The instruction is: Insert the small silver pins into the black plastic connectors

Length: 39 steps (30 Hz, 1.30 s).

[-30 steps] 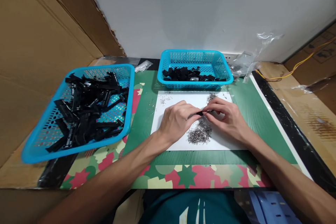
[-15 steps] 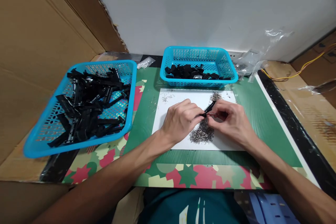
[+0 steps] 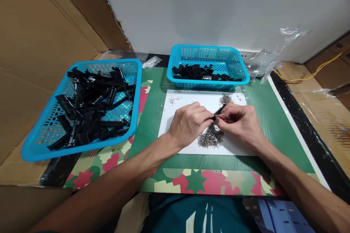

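Note:
My left hand point(image 3: 188, 123) is closed, its thumb and fingertips pinching one end of a slim black plastic part point(image 3: 219, 110). The part slants up to the right, between both hands. At its near end, my right hand point(image 3: 242, 122) is closed in a pinch on a thin metal piece point(image 3: 224, 116), mostly hidden by the fingers; its exact kind is too small to tell. Just below the fingertips lies a heap of small bent metal pieces point(image 3: 210, 137) on a white sheet point(image 3: 177, 145). A smaller heap of like pieces point(image 3: 226, 99) lies behind my right hand.
At left stands a blue basket point(image 3: 139, 105) of long black plastic parts point(image 3: 89, 116). Another blue basket point(image 3: 207, 48), holding short black parts point(image 3: 194, 71), stands behind the sheet. Scattered metal pieces point(image 3: 172, 100) lie at the sheet's far left. A clear plastic bag point(image 3: 262, 62) sits back right.
The view has shifted slightly. Both hands stay together over the sheet, and the right fingertips with the thin metal piece have shifted slightly against the black plastic part.

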Available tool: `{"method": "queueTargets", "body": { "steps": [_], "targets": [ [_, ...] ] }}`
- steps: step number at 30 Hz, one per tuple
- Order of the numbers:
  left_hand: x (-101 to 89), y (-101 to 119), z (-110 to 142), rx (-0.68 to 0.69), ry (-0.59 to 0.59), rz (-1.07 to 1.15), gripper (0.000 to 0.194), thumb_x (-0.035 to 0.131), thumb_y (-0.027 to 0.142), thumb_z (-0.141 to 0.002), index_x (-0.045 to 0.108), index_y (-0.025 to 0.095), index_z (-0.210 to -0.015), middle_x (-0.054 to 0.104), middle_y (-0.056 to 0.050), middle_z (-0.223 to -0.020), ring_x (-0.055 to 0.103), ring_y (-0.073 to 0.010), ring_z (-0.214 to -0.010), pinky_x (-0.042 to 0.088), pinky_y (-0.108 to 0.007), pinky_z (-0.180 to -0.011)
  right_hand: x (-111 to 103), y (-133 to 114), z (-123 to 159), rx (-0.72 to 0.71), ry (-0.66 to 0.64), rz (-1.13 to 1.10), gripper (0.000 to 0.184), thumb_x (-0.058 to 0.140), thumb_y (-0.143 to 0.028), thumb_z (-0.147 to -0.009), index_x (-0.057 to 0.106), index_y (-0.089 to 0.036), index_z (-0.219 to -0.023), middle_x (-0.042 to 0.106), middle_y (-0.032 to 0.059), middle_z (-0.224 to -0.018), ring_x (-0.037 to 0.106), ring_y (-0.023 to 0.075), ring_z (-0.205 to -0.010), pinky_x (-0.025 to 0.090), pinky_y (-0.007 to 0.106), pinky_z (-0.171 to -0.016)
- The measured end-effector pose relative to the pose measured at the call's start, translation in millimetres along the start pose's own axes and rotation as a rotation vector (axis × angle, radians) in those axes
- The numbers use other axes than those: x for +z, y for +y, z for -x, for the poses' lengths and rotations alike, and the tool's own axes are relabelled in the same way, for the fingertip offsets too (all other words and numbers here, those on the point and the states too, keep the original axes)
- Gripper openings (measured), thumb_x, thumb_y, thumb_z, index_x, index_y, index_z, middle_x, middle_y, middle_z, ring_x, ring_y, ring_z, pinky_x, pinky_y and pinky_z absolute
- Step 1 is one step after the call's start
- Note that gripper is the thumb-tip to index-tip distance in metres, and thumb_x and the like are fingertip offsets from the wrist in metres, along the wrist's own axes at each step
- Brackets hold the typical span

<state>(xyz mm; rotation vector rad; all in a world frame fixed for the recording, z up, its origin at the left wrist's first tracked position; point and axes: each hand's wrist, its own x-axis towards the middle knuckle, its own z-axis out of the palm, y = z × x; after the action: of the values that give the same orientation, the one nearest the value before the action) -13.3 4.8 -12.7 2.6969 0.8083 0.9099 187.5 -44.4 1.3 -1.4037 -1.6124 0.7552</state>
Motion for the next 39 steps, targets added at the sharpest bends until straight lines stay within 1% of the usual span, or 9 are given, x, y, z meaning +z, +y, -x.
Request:
{"method": "queueTargets", "body": {
  "steps": [10,15,21,25,29,32,35,37,39],
  "targets": [
    [1.2,-2,1,0.011,-0.012,-0.007,0.009,0.074,0.023,-0.097,0.081,0.017,-0.098,0.079,-0.002,-0.088,0.071,-0.0191,-0.082,0.051,-0.030,-0.068,1,1,-2,0.003,-0.006,-0.005,0.024,0.068,-0.018,-0.075,0.057,-0.018,-0.053,0.054,-0.0024,-0.058,0.044,0.0098,-0.054,0.030,0.026,-0.051],
    [0.9,-1,-1,0.007,-0.014,-0.011,0.010,0.074,0.025,-0.096,0.081,0.018,-0.098,0.078,-0.002,-0.086,0.071,-0.0189,-0.079,0.050,-0.030,-0.066,-2,3,-4,0.042,-0.041,-0.031,0.020,0.069,-0.020,-0.076,0.065,-0.018,-0.057,0.059,-0.0008,-0.061,0.050,0.0120,-0.058,0.035,0.028,-0.055],
    [-0.2,-1,-1,-0.020,-0.005,-0.011,0.013,0.072,0.027,-0.099,0.081,0.018,-0.101,0.080,-0.002,-0.089,0.071,-0.0183,-0.081,0.050,-0.030,-0.066,-14,5,-7,0.041,-0.152,-0.046,0.015,0.073,-0.024,-0.083,0.078,-0.017,-0.070,0.068,0.0026,-0.071,0.057,0.0134,-0.063,0.040,0.028,-0.057],
    [0.7,-2,-1,-0.026,0.011,0.008,0.013,0.074,0.028,-0.097,0.081,0.018,-0.102,0.080,-0.002,-0.090,0.071,-0.0186,-0.082,0.051,-0.030,-0.068,-22,5,-9,-0.012,-0.199,0.060,0.012,0.074,-0.025,-0.086,0.082,-0.018,-0.081,0.068,0.0020,-0.073,0.055,0.0123,-0.061,0.040,0.029,-0.057],
    [2.6,-4,-1,-0.018,0.020,0.005,0.013,0.074,0.029,-0.097,0.081,0.018,-0.101,0.080,-0.002,-0.089,0.071,-0.0185,-0.081,0.051,-0.030,-0.068,-29,4,-10,-0.068,-0.213,0.170,0.016,0.069,-0.025,-0.093,0.083,-0.018,-0.088,0.072,0.0045,-0.082,0.061,0.0147,-0.068,0.043,0.030,-0.060],
    [3.0,-4,-1,-0.002,0.025,0.003,0.014,0.073,0.029,-0.098,0.081,0.017,-0.102,0.080,-0.003,-0.089,0.070,-0.0184,-0.080,0.051,-0.030,-0.069,-31,3,-10,-0.113,-0.176,0.217,0.022,0.061,-0.025,-0.100,0.083,-0.020,-0.101,0.075,0.0077,-0.097,0.068,0.0185,-0.080,0.049,0.031,-0.065],
    [2.2,-4,-1,0.008,0.016,-0.003,0.014,0.073,0.028,-0.099,0.080,0.017,-0.103,0.079,-0.002,-0.089,0.069,-0.0184,-0.081,0.052,-0.031,-0.069,-30,5,-10,-0.216,-0.069,0.244,0.026,0.058,-0.024,-0.104,0.081,-0.025,-0.117,0.074,0.0089,-0.108,0.071,0.0214,-0.093,0.056,0.035,-0.075],
    [1.8,-3,-1,0.013,0.009,-0.008,0.015,0.072,0.028,-0.099,0.080,0.017,-0.103,0.079,-0.003,-0.089,0.069,-0.0184,-0.081,0.051,-0.031,-0.070,-30,6,-10,-0.293,0.018,0.281,0.026,0.060,-0.022,-0.103,0.080,-0.027,-0.118,0.073,0.0085,-0.110,0.071,0.0220,-0.097,0.058,0.038,-0.082],
    [1.9,-3,0,0.013,0.003,-0.016,0.015,0.071,0.028,-0.100,0.080,0.017,-0.103,0.079,-0.003,-0.087,0.069,-0.0187,-0.082,0.051,-0.032,-0.069,-31,8,-9,-0.330,0.100,0.310,0.022,0.064,-0.021,-0.101,0.082,-0.027,-0.112,0.075,0.0075,-0.108,0.072,0.0217,-0.096,0.059,0.039,-0.084]
  ]
}}
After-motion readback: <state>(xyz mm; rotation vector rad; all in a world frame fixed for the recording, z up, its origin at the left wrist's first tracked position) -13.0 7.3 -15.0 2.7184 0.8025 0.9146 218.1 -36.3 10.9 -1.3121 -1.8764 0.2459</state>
